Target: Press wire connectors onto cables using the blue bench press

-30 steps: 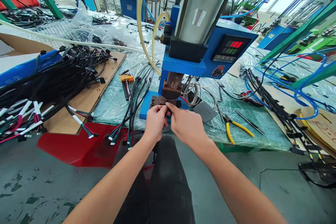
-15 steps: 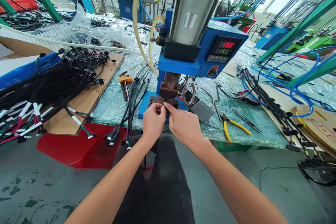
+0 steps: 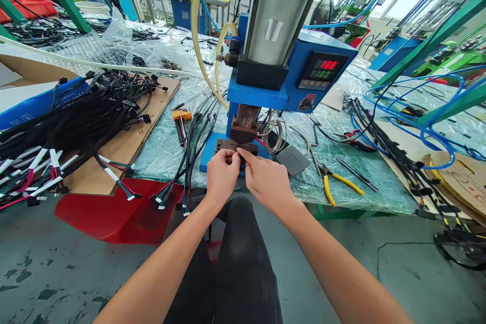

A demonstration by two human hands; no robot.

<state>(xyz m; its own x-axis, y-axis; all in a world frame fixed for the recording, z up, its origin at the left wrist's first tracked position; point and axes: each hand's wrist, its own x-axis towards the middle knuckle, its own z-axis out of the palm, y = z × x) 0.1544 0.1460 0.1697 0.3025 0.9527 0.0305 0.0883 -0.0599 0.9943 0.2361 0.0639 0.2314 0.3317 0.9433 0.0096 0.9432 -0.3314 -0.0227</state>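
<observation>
A blue pneumatic press (image 3: 261,91) stands on the plastic-covered bench, with a silver cylinder above a digital temperature display. Its brown metal die block (image 3: 235,146) sits on the blue base plate. My left hand (image 3: 223,177) and my right hand (image 3: 266,182) meet at the front of that die, fingertips pinched close together. Whatever lies between my fingers is hidden by them. A bunch of black wire harnesses with coloured leads (image 3: 193,147) lies just left of my left hand.
A large harness pile lies on cardboard (image 3: 140,131) at left. Yellow-handled pliers (image 3: 334,182) and a grey ribbed pedal (image 3: 292,160) lie right of the press. Blue tubing (image 3: 417,106) and green frames stand at right. A red panel (image 3: 114,212) sits below the bench edge.
My view has shifted slightly, so the press sits a little further left. Both hands have drawn in closer to the die, and their fingertips stay together there.
</observation>
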